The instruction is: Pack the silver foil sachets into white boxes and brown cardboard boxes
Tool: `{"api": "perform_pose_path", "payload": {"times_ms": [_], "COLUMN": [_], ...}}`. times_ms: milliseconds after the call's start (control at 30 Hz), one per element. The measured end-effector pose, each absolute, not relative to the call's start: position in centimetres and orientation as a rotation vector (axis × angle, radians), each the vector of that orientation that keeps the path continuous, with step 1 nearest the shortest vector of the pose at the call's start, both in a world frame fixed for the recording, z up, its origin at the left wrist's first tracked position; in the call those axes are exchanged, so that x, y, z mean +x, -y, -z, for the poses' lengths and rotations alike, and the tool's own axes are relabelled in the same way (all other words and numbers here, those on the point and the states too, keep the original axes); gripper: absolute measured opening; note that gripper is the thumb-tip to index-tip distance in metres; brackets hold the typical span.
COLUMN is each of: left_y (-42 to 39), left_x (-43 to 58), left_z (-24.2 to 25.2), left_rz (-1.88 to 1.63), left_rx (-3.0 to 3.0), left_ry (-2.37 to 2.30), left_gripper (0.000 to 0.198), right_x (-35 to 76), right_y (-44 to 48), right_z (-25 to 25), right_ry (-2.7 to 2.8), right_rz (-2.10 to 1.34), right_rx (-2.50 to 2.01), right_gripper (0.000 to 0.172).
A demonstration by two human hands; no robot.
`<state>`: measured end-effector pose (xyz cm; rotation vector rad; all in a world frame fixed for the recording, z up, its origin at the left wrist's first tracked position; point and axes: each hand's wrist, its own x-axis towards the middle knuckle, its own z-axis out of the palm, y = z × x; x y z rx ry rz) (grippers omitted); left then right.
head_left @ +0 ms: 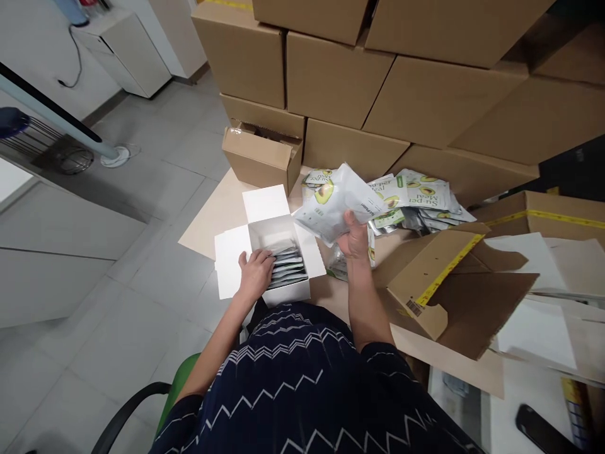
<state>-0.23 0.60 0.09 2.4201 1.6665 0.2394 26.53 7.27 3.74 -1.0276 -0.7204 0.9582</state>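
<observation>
An open white carton [280, 228] with its flaps spread stands on the table in front of me. Inside it a row of flat packets [288, 268] is lined up on edge. My left hand [256, 274] reaches over the carton's left side, its thumb apart and its fingertips against the packets. To the right of the carton, my right hand [354, 238] grips a white pouch [338, 205] with an avocado picture by its lower edge. The pouch is tilted above the table. Behind it lies a pile of similar avocado pouches [430, 192].
Brown cartons [340, 79] are stacked along the back. A small open brown box [259, 154] stands behind the white carton. An open brown carton with yellow tape [425, 277] lies to the right. A black phone [543, 429] is at lower right, a green chair [182, 378] at lower left.
</observation>
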Motion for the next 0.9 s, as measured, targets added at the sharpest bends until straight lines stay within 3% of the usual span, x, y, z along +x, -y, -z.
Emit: {"api": "perform_pose_path", "payload": {"times_ms": [233, 400, 567, 733, 900], "left_y": [-0.6, -0.6, -0.6, -0.5, -0.4], "left_x": [-0.1, 0.0, 0.0, 0.0, 0.0], "left_z": [-0.4, -0.3, -0.1, -0.2, -0.1], "left_rz": [-0.257, -0.257, -0.27, -0.281, -0.273], "left_rx": [2.38, 2.354, 2.338, 2.339, 2.353], "left_ry": [-1.652, -1.652, -1.654, -1.646, -1.63], "left_gripper": [0.03, 0.029, 0.028, 0.028, 0.029], "right_x": [27.3, 29.3, 26.4, 21.5, 19.8], "right_y": [-7.3, -6.7, -7.1, -9.3, -10.4], "right_z": [-4.1, -7.5, -11.2, -8.0, -4.2], "right_ry": [1.084, 1.312, 1.421, 1.655, 2.049], "right_rz": [-0.976, -0.959, -0.962, -1.193, -1.316], "right_rx": [-1.314, -1.456, -1.242, -1.109, -1.302], "right_gripper": [0.036, 0.029, 0.027, 0.022, 0.014]}}
